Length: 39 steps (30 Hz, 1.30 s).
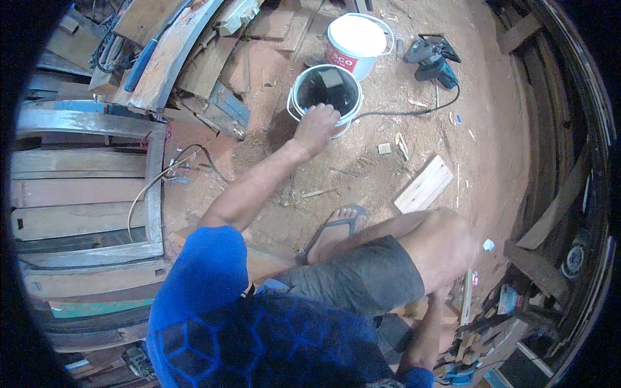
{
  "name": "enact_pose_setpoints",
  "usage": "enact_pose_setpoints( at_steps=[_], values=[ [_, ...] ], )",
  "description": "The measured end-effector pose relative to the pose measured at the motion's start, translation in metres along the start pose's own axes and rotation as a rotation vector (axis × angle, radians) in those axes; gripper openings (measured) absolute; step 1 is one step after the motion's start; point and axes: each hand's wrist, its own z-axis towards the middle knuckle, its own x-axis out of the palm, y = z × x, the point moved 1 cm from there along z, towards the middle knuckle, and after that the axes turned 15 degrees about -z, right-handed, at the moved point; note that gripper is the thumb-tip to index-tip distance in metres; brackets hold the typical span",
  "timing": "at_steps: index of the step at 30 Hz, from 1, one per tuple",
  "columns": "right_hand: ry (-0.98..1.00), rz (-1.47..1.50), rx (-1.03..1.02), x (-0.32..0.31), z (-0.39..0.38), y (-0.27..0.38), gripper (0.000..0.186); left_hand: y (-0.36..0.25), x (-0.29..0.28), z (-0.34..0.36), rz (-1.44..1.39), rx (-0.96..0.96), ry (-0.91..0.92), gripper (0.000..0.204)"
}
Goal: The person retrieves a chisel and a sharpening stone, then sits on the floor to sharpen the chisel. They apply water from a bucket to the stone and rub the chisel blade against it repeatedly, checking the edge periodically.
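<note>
My left hand (pixel 317 124) is at the near rim of an open bucket (pixel 295 97), its fingers curled and closed. Whatever those fingers grip is hidden by the hand. Inside this dark-lined bucket a pale, squarish block (pixel 331 78) shows near the far side. My right hand (pixel 441 294) is beside my bent knee at the lower right; its fingers are hidden behind the leg.
A white-lidded bucket (pixel 357 35) stands just behind the open one. Farther right lies a corded teal power tool (pixel 432 61). A pale board (pixel 424 185) and a small wood block (pixel 384 149) lie on the dusty floor. Stacked planks (pixel 77 194) fill the left.
</note>
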Motion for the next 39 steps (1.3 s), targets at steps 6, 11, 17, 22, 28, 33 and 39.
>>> enact_pose_setpoints(
  at_steps=[6,11,17,22,28,33,39],
  values=[
    [-0.033,-0.036,0.045,0.001,-0.015,0.008,0.068,-0.009,0.003,-0.005,-0.01,-0.087,0.026,0.017],
    [-0.014,-0.064,0.034,0.006,-0.016,0.018,0.067,0.019,-0.047,-0.005,-0.361,-0.214,0.232,0.042],
    [-0.05,-0.039,-0.013,0.014,-0.02,0.023,0.067,0.081,-0.039,0.055,-0.149,-0.453,0.495,0.035],
    [-0.075,-0.11,-0.015,0.008,-0.029,0.018,0.067,0.078,0.022,0.105,0.225,-0.412,0.855,0.037],
    [0.054,-0.237,0.11,0.016,-0.071,0.07,0.062,0.141,0.063,0.08,0.083,-0.441,0.625,0.084],
    [-0.087,-0.306,0.03,0.014,-0.067,0.016,0.062,0.112,0.072,0.09,-0.411,-0.282,0.4,0.086],
    [0.169,-0.214,0.13,0.002,-0.087,0.071,0.059,0.104,0.004,0.078,-0.344,-0.275,0.203,0.078]
  ],
)
